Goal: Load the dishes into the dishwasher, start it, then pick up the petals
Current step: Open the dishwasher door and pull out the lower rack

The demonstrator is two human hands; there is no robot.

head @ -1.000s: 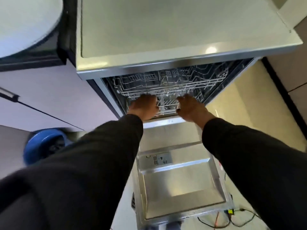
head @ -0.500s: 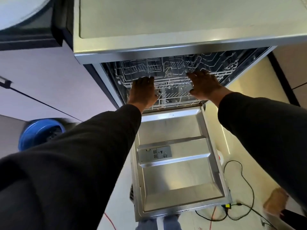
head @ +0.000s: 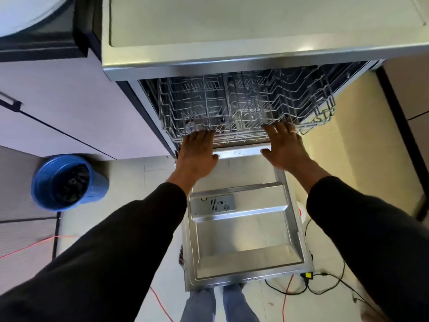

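The dishwasher (head: 232,61) stands open, its steel door (head: 246,240) folded flat toward me. The wire upper rack (head: 246,103) sticks partly out of the tub and holds no dishes. My left hand (head: 197,154) and my right hand (head: 284,147) both reach to the rack's front rail, backs up, fingertips hooked on the wires. Below it the front of a lower rack shows. I see no dishes.
A blue bucket (head: 62,182) with a dark liner stands on the floor at the left, by grey cabinet fronts (head: 69,108). Black cables (head: 325,284) and a red cable (head: 160,305) lie around the door's near edge. My legs stand just behind the door.
My hands went from the lower rack's front up to the upper rack. That rack now sticks farther out of the tub than half a second ago.
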